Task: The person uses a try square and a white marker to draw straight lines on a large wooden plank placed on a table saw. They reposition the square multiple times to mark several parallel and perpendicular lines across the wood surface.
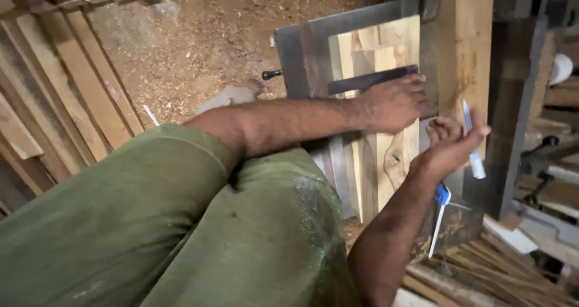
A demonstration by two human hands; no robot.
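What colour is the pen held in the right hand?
The pen in the right hand is white with a blue tip, seen in the head view.

Woodworking shop: sawdust-strewn floor (199, 35), stacked timber planks (60, 96), steel machine frame (295, 60).

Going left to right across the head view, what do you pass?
Stacked wooden planks → sawdust-covered floor → left hand pressing a dark straight blade onto the pale board → right hand holding a white-and-blue pen → dark machine parts.
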